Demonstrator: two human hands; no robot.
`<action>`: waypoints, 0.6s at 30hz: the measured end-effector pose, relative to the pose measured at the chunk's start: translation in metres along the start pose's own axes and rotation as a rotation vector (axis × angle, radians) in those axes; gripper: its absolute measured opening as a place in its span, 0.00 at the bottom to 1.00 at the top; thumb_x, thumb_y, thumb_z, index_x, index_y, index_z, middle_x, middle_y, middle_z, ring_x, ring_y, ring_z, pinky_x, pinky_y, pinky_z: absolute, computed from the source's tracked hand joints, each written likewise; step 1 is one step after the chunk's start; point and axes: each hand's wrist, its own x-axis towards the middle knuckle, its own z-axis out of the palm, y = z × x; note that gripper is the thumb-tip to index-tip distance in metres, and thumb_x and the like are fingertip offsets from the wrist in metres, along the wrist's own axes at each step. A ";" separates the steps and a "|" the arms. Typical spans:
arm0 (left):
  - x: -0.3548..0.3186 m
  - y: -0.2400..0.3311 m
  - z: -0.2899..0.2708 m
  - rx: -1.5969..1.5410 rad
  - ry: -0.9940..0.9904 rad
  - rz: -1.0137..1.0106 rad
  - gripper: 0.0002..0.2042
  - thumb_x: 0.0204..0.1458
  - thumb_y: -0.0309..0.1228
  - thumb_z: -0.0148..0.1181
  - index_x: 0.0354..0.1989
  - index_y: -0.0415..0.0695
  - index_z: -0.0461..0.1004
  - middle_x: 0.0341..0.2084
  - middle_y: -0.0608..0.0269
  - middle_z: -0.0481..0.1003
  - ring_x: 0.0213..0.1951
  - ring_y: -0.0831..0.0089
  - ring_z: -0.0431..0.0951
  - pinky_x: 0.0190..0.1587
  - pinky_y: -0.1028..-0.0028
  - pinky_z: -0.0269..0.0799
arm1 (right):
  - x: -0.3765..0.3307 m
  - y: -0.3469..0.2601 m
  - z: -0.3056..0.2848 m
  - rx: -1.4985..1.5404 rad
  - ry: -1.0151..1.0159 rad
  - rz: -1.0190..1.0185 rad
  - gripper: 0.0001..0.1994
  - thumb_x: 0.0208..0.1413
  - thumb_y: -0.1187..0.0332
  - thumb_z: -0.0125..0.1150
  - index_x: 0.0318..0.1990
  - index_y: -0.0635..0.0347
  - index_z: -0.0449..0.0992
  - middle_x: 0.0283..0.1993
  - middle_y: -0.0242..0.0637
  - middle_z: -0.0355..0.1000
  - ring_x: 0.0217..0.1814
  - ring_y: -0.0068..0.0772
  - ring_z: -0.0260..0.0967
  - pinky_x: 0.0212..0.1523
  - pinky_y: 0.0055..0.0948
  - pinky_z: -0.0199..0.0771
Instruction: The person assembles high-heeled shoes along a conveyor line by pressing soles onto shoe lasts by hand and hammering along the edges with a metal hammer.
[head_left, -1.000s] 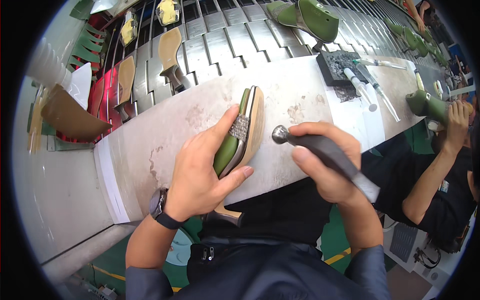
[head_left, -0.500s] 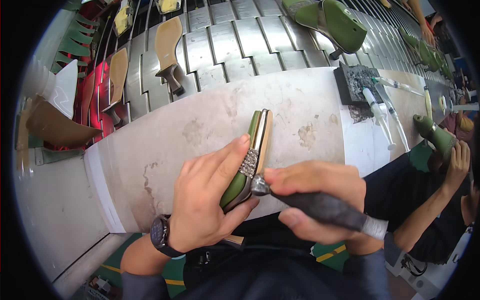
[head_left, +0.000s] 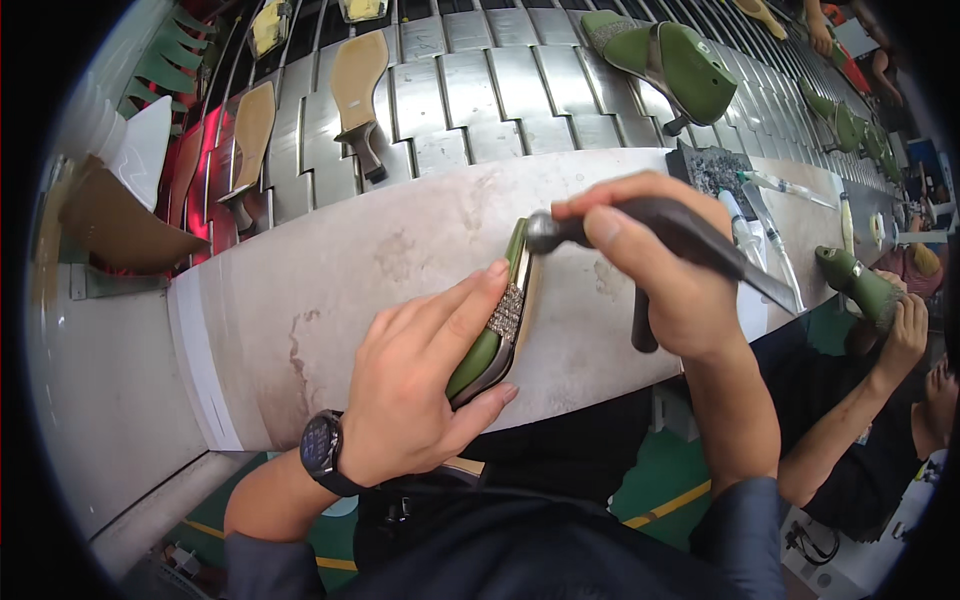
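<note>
My left hand [head_left: 415, 385] grips a green shoe [head_left: 507, 315]; my right hand [head_left: 690, 300] clutches a hammer [head_left: 688, 232]. Markings on my watch [head_left: 321, 443] seem illegibly small.

The left hand [head_left: 415, 375] holds a shoe [head_left: 477, 362] over the table [head_left: 430, 225]. To the right, the right hand [head_left: 690, 295] holds a hammer [head_left: 685, 225], with one end by the shoe's far end. Behind the table is a slat conveyor [head_left: 437, 85]. Two heeled soles [head_left: 360, 80] lie at its left, and a lasted shoe [head_left: 690, 75] sits farther right. A block [head_left: 715, 170] is on the table behind the right hand, with syringes [head_left: 775, 240] by it
</note>
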 end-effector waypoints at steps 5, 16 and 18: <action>-0.007 0.000 0.001 -0.006 0.041 0.009 0.49 0.43 0.29 0.78 0.78 0.39 0.60 0.60 0.44 0.77 0.56 0.46 0.79 0.59 0.56 0.70 | -0.054 -0.011 0.011 -0.103 -0.148 -0.195 0.13 0.55 0.75 0.75 0.47 0.67 0.82 0.46 0.48 0.85 0.48 0.40 0.87 0.49 0.32 0.85; -0.013 -0.003 0.007 0.013 0.103 0.052 0.50 0.43 0.34 0.75 0.79 0.43 0.58 0.62 0.49 0.76 0.55 0.51 0.79 0.57 0.58 0.70 | -0.132 -0.011 0.098 -0.438 0.094 -0.455 0.17 0.48 0.72 0.79 0.44 0.71 0.83 0.46 0.52 0.83 0.49 0.52 0.86 0.51 0.41 0.89; -0.016 -0.004 0.005 0.040 0.075 0.045 0.52 0.43 0.36 0.76 0.79 0.39 0.57 0.60 0.42 0.76 0.54 0.45 0.78 0.58 0.56 0.71 | -0.133 -0.010 0.101 -0.413 0.126 -0.444 0.18 0.47 0.73 0.79 0.44 0.71 0.83 0.46 0.51 0.84 0.50 0.52 0.86 0.51 0.41 0.88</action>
